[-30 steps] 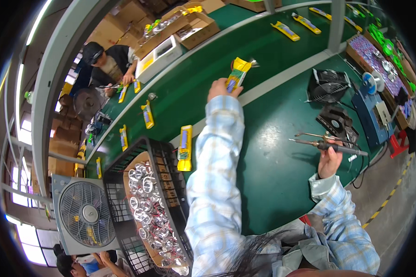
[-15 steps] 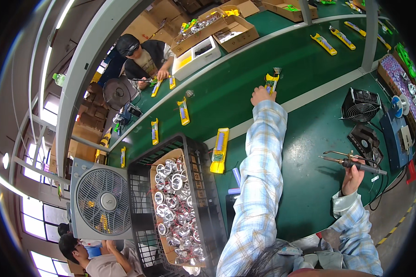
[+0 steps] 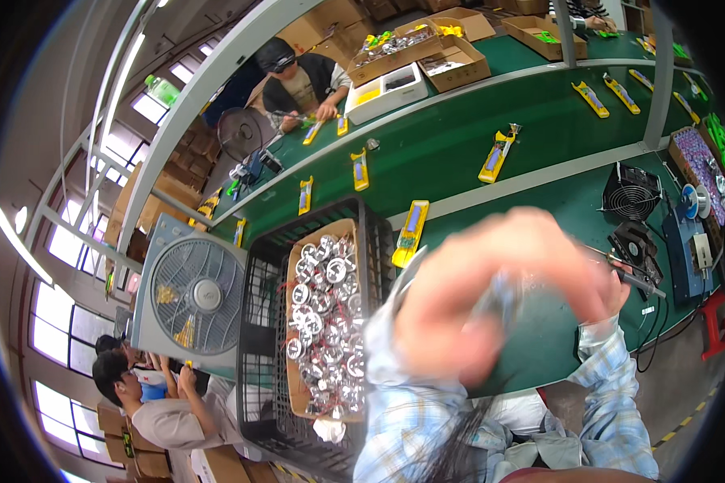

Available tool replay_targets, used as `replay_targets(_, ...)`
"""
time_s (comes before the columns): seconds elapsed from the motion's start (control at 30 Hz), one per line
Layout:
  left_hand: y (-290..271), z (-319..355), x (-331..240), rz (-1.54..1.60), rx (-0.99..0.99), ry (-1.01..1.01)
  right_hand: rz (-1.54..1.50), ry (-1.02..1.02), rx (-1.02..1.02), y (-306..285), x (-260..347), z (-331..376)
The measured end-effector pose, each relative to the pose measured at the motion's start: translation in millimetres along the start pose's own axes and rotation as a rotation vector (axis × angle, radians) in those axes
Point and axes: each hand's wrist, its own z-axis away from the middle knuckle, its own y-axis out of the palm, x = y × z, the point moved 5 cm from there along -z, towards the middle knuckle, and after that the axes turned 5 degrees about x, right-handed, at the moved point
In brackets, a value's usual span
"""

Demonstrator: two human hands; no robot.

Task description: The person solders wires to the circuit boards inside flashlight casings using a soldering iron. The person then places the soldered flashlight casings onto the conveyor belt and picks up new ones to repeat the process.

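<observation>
My left hand (image 3: 479, 270) is raised close to the camera over the bench, smeared by motion. Its fingers curve, but I cannot tell whether they hold anything. Partly behind it, my right hand (image 3: 616, 299) grips a soldering iron (image 3: 643, 282) by its dark handle, the tip side pointing left. A yellow housing with a purple cell (image 3: 412, 233) lies at the bench's left edge, near my left wrist. Farther off, on the green belt, lies another yellow housing (image 3: 498, 157) with a silvery reflector at its upper end.
On my left, a black basket (image 3: 254, 338) holds a carton of silvery reflectors (image 3: 330, 322), beside a box fan (image 3: 205, 294). To the right stand a small black fan (image 3: 630, 193), a solder spool (image 3: 689, 201) and a blue soldering station (image 3: 685, 253). A co-worker (image 3: 302, 88) works across the belt.
My left hand has left the yellow housing on the belt and come back up close to the camera. That housing now lies free. My right hand keeps the iron; the view has shifted.
</observation>
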Motion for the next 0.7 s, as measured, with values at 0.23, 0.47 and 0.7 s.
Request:
replay_targets(0.23, 162.3, 15.1, -171.2, -0.67, 0.259, 0.143, 0.028, -0.021, 0.101, -3.1, -0.6, -7.1)
replay_targets(0.47, 276.4, 18.5, -165.0, -0.884, 0.461, 0.765, 0.0, -0.077, 0.182, -1.8, -10.8, -10.6)
replay_targets(0.7, 256.5, 81.2, -69.4, -1.873, 0.39, 1.201, 0.02, -0.026, 0.226, -2.8, -9.0, -5.0)
